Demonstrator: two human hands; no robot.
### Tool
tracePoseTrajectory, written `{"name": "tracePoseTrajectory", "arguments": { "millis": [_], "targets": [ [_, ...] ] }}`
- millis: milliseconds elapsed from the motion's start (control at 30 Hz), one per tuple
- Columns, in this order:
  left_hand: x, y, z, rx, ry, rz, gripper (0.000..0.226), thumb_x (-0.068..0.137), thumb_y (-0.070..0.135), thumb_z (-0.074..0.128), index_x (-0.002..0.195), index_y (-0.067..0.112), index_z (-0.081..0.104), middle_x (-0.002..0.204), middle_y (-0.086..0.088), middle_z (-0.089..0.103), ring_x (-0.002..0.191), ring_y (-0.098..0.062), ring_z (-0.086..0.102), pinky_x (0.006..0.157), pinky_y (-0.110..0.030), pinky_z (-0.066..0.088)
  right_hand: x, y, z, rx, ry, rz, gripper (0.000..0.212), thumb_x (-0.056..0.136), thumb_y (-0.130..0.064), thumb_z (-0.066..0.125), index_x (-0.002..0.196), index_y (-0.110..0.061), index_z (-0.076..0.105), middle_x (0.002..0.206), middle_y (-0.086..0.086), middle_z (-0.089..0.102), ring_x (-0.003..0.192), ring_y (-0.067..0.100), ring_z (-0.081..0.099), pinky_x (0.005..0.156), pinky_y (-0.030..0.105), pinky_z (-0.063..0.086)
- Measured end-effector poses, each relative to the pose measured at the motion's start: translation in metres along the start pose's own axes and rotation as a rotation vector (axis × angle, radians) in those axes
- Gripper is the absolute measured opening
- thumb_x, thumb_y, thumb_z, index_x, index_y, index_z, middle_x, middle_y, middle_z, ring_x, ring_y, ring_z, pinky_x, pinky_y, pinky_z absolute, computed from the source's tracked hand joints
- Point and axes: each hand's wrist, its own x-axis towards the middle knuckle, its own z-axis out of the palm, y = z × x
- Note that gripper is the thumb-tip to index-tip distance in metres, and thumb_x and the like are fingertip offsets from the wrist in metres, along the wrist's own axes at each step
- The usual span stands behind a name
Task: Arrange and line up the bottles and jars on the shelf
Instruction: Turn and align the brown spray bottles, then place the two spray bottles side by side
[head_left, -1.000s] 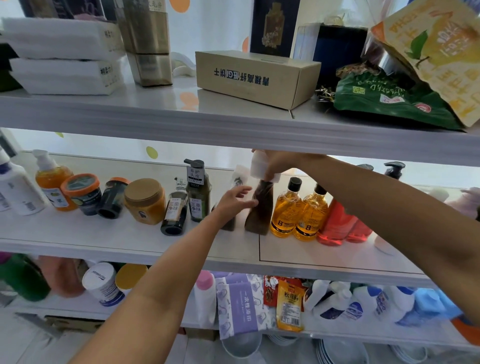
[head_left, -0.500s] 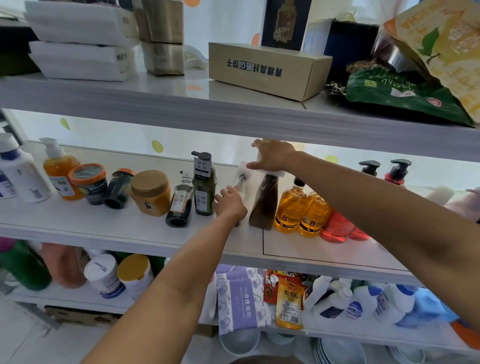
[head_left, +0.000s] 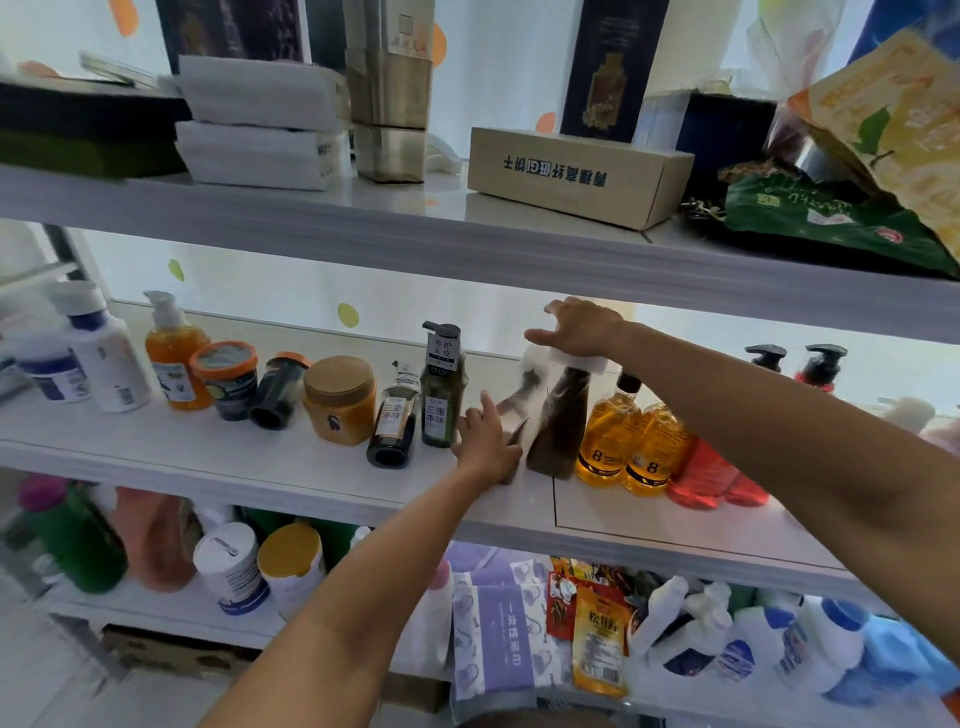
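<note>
On the middle shelf (head_left: 208, 452) stand two brown spray bottles with white heads. One is upright (head_left: 558, 431). My right hand (head_left: 579, 330) lies palm down on its white head, fingers stretched left. The other brown spray bottle (head_left: 519, 397) is blurred and leans left, with my left hand (head_left: 485, 441) wrapped around its lower part. Just left stand a dark green pump bottle (head_left: 441, 389) and a small dark bottle (head_left: 392, 426) leaning forward. Two amber bottles (head_left: 608, 436) and red bottles (head_left: 701, 478) follow on the right.
Further left are an amber jar (head_left: 340, 400), a dark jar on its side (head_left: 278, 395), an orange-rimmed tub (head_left: 226, 376), an orange pump bottle (head_left: 174, 353) and white bottles (head_left: 104, 353). A cardboard box (head_left: 576, 174) sits on the upper shelf close overhead. The lower shelf is crowded.
My left hand has closed on the second brown spray bottle, which now leans left. My right hand has stayed on the white spray heads. The camera has shifted.
</note>
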Motion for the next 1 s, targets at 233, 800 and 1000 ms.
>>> {"name": "tracePoseTrajectory", "arguments": {
  "millis": [233,800,1000],
  "targets": [
    [-0.031,-0.019,0.021,-0.187,0.282,0.166,0.09,0.089,0.031,0.059,0.151,0.015,-0.005,0.145,-0.017,0.021,0.135,-0.032,0.023,0.107,-0.053,0.027,0.002,-0.003,-0.002,0.025,-0.026,0.013,0.076,0.089,-0.059,0.044,0.145,-0.01,0.027,0.149,0.015,0.035,0.134,0.032,0.038,0.107,0.046,0.036],
    [-0.026,-0.027,0.02,-0.421,0.326,0.329,0.078,0.091,0.033,0.05,0.149,0.021,0.0,0.149,-0.014,0.013,0.135,-0.029,0.027,0.109,-0.045,0.037,0.014,-0.022,-0.023,0.618,-0.186,-0.098,0.044,0.083,-0.027,0.07,0.12,-0.01,0.053,0.104,0.0,0.059,0.096,0.013,0.054,0.086,0.014,0.045],
    [-0.017,-0.037,0.021,-0.383,0.155,0.348,0.068,0.099,0.019,0.042,0.152,0.017,-0.002,0.16,-0.006,0.009,0.146,-0.024,0.015,0.118,-0.046,0.023,0.015,-0.021,-0.006,0.383,-0.066,0.048,0.081,0.069,-0.054,0.074,0.131,-0.013,0.043,0.132,0.009,0.051,0.12,0.027,0.049,0.093,0.031,0.036]
  ]
}}
